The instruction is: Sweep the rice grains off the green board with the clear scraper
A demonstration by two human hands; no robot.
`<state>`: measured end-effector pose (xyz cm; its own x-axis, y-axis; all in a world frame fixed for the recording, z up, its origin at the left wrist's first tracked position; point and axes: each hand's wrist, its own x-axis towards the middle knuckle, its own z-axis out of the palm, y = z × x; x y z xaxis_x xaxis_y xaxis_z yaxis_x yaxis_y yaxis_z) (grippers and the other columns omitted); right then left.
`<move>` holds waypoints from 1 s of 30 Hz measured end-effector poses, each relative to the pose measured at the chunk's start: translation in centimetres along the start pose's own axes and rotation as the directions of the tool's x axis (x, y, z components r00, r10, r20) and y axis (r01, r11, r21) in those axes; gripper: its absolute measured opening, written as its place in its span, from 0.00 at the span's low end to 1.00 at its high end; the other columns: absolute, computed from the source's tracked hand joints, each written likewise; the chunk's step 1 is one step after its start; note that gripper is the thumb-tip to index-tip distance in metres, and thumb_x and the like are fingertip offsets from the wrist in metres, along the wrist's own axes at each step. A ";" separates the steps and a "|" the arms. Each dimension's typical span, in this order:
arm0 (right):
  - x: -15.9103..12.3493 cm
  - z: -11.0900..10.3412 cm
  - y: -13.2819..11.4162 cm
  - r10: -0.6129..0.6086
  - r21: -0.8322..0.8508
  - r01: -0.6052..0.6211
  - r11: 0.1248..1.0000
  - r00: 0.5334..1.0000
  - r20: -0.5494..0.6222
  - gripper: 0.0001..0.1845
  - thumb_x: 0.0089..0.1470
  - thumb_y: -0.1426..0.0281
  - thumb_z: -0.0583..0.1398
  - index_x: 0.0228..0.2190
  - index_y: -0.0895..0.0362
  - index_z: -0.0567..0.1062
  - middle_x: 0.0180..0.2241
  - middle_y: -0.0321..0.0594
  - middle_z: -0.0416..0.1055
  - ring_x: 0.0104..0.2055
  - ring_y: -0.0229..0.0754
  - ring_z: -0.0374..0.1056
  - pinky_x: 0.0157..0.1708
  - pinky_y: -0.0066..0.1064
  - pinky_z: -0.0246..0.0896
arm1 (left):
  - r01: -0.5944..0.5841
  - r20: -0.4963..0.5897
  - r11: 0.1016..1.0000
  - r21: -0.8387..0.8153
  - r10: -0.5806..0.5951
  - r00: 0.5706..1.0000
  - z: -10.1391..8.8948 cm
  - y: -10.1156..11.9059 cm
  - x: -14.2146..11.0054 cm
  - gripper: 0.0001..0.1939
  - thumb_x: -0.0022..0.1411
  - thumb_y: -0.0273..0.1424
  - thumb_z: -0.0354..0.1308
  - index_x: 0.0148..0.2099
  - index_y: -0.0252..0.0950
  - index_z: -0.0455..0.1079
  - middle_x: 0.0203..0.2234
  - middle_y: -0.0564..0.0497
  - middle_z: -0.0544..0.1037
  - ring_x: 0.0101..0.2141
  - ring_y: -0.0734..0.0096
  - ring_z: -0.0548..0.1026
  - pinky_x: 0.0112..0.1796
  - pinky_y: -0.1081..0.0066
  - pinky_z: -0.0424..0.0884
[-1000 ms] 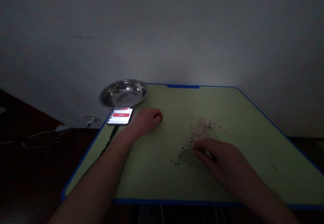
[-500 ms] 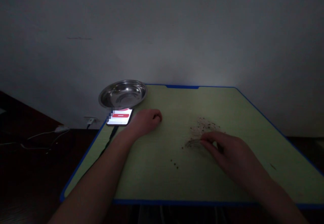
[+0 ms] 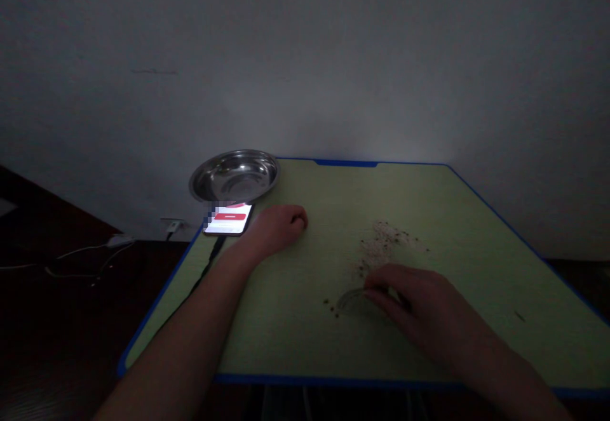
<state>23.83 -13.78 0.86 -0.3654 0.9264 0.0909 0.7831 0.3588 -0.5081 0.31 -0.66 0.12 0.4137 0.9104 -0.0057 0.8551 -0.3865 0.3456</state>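
My right hand [image 3: 405, 297] pinches a thin, curved, greyish tool, blurred but looking like a pair of tweezers [image 3: 350, 299]. Its tip points left, close to a few small dark beans [image 3: 332, 308] that lie apart on the table. Just beyond this hand is a scattered pile of pale grains [image 3: 379, 246] mixed with dark bits. My left hand [image 3: 281, 227] rests on the table, fingers curled into a loose fist with nothing visible inside. Right by its wrist lies a phone [image 3: 227, 218] with a lit screen.
A shiny steel basin [image 3: 236, 176] stands at the table's back left corner, behind the phone. A dark cable [image 3: 210, 262] runs from the phone beneath my left forearm. The pale green table [image 3: 429, 199] has a blue edge and meets the wall. A small dark sliver [image 3: 519, 315] lies far right.
My right hand has moved toward me and slightly left, bringing the tweezers from the grain pile to beside the separate dark beans. My left hand stays put.
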 end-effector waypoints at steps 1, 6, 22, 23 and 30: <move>0.1 0.2 -0.1 -0.001 0.001 0.001 1.000 1.000 0.017 0.07 0.59 0.70 0.55 0.33 0.52 0.74 0.31 0.33 0.76 0.32 0.40 0.72 0.32 0.32 0.61 | 0.002 0.003 1.000 -0.001 -0.002 1.000 0.0 0.0 0.0 0.15 0.56 0.29 0.46 0.36 0.38 0.75 0.32 0.49 0.80 0.32 0.66 0.74 0.33 0.69 0.65; 0.3 0.5 -0.3 0.011 -0.010 -0.010 1.000 0.995 0.096 0.07 0.58 0.70 0.56 0.32 0.53 0.74 0.30 0.34 0.75 0.32 0.41 0.70 0.32 0.32 0.60 | -0.005 0.002 1.000 -0.009 0.005 1.000 0.1 -0.2 0.1 0.15 0.56 0.30 0.46 0.36 0.38 0.75 0.32 0.49 0.80 0.32 0.66 0.74 0.32 0.69 0.65; -0.7 1.0 -1.0 -0.035 0.133 -0.001 0.991 0.963 0.266 0.07 0.58 0.71 0.58 0.34 0.50 0.76 0.33 0.31 0.76 0.35 0.38 0.70 0.37 0.31 0.59 | -0.010 -0.010 1.000 0.006 0.010 1.000 0.2 -0.2 0.2 0.16 0.56 0.30 0.46 0.36 0.38 0.76 0.32 0.49 0.80 0.32 0.65 0.74 0.32 0.69 0.65; -0.8 0.9 -0.9 -0.026 0.140 -0.013 0.990 0.961 0.274 0.07 0.58 0.70 0.58 0.34 0.49 0.76 0.33 0.30 0.76 0.35 0.38 0.70 0.37 0.31 0.59 | -0.007 -0.010 1.000 0.008 0.008 1.000 0.2 -0.2 0.2 0.16 0.56 0.30 0.46 0.36 0.38 0.76 0.32 0.49 0.80 0.32 0.65 0.75 0.32 0.68 0.65; 0.4 0.1 0.4 0.005 0.103 -0.020 0.994 0.990 0.144 0.08 0.59 0.70 0.56 0.34 0.52 0.76 0.33 0.34 0.76 0.35 0.39 0.70 0.37 0.32 0.61 | -0.004 0.004 1.000 0.007 0.004 1.000 0.1 0.0 0.1 0.16 0.56 0.30 0.46 0.36 0.38 0.76 0.32 0.49 0.80 0.33 0.65 0.75 0.34 0.69 0.66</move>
<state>23.96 -13.23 0.62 -0.4301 0.9021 -0.0358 0.7342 0.3264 -0.5954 0.33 -0.58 0.04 0.4181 0.9083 -0.0081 0.8558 -0.3909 0.3389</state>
